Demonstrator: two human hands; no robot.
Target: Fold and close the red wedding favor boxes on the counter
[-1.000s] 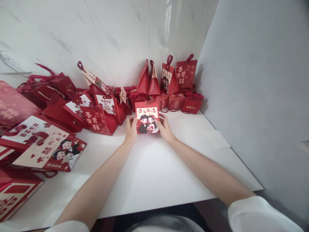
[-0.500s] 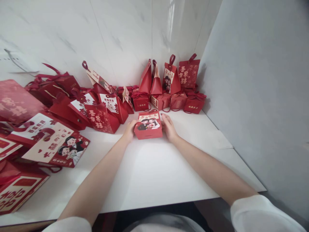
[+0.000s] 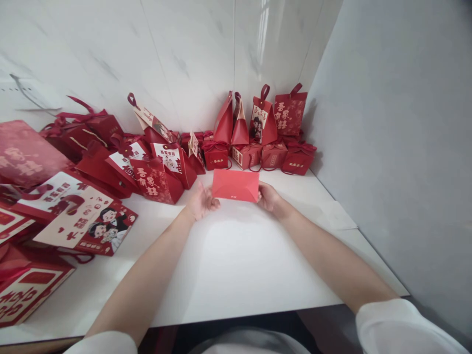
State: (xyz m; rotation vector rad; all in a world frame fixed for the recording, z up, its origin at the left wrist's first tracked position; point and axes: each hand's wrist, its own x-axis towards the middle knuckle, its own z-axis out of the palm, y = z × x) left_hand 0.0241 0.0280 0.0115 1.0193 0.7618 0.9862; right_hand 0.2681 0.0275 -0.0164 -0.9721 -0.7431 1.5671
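Note:
A red gift box (image 3: 236,186) is tipped so that a plain red face with small pale print at its lower edge shows toward me. My right hand (image 3: 270,197) grips its right end, fingers partly hidden behind it. Beside the lower left corner is my left hand (image 3: 202,202), palm turned up, fingers loosely bent and apart; it appears not to hold the box. Just left stands a red triangular gift box (image 3: 157,182) with gold characters.
More red gift boxes (image 3: 217,156) line the wall, some with triangular ones (image 3: 262,120) on top. On the left lie many others, including one with a cartoon couple (image 3: 110,228). A grey panel (image 3: 398,147) bounds the white table (image 3: 239,265) on the right.
The box has turned, so its couple picture is out of sight and a plain red face shows. My left hand has come off its side and opened; my right hand has moved slightly right.

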